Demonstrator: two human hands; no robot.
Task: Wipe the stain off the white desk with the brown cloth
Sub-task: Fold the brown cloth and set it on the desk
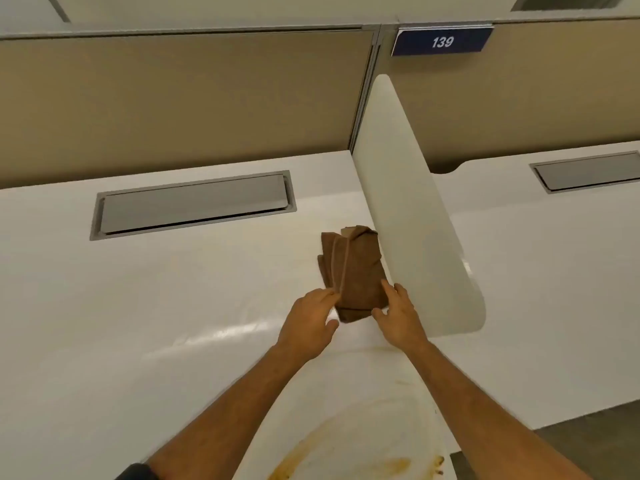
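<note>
A folded brown cloth (353, 268) lies on the white desk (138, 306), close against the white divider panel. My left hand (308, 323) touches the cloth's near left edge with its fingertips. My right hand (398, 317) is at the cloth's near right corner, thumb and fingers spread around that corner. Both hands rest flat and neither has lifted the cloth. A yellow-brown stain (346, 459) smears the desk near its front edge, between my forearms, well short of the cloth.
A white rounded divider panel (415, 220) stands right of the cloth. A grey cable flap (194, 206) is set into the desk at the back. Tan partition walls (173, 98) rise behind, with a blue sign "139" (442, 41). A neighbouring desk (554, 271) lies to the right.
</note>
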